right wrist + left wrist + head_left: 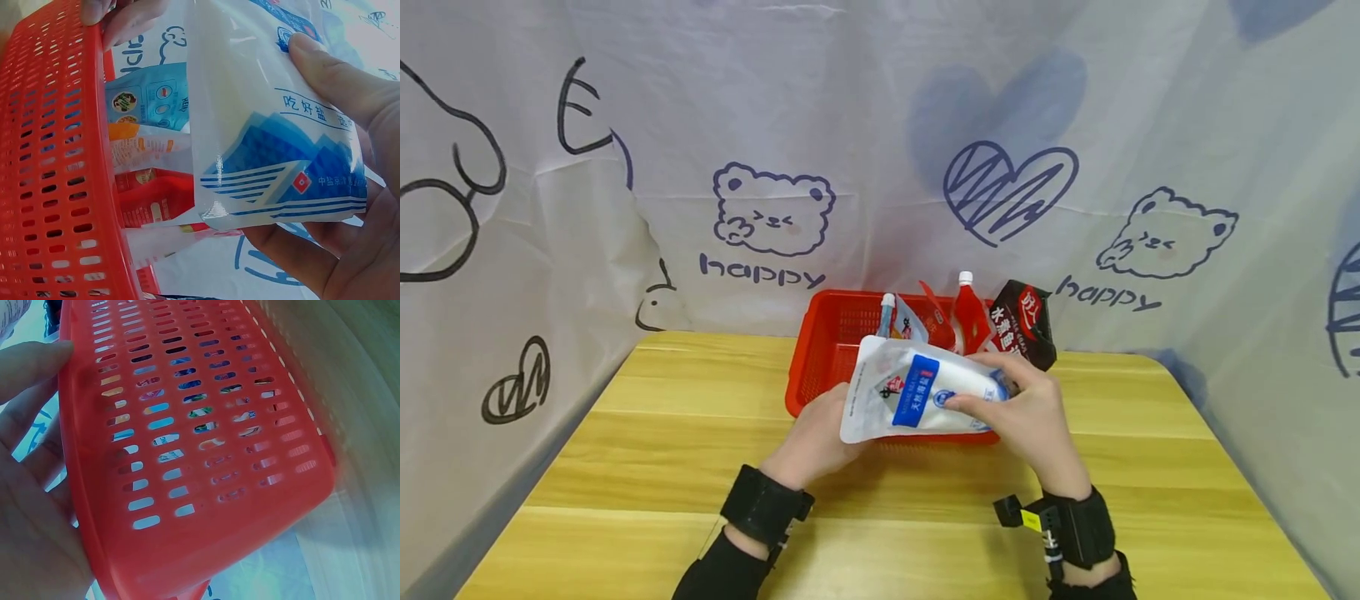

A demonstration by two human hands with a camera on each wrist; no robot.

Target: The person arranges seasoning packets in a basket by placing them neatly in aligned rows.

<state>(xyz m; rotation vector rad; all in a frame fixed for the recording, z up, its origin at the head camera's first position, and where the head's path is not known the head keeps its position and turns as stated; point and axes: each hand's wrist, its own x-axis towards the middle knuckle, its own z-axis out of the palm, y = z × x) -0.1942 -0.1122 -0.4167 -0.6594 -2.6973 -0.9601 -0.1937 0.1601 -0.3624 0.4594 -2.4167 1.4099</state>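
Note:
My right hand (1033, 412) grips a white and blue bag of sea salt (880, 408) by one end, thumb on its front. The bag is tilted sideways above the near side of a red plastic basket (801, 375). In the right wrist view the bag's blue mountain print (269, 156) faces the camera, with fingers under its edge. My left hand (820, 437) holds the basket's near rim. The left wrist view has the thumb (34, 365) outside the slotted wall (187, 550) and the other fingers inside. In the head view, the salt bag hides the left fingertips.
Inside the basket stand a red bottle (972, 321) with a white cap, a blue-capped pouch (906, 321) and a black seasoning packet (1022, 321) leaning over the right end. The wooden table (662, 467) meets a white cloth backdrop (880, 125) with drawings, close behind the basket.

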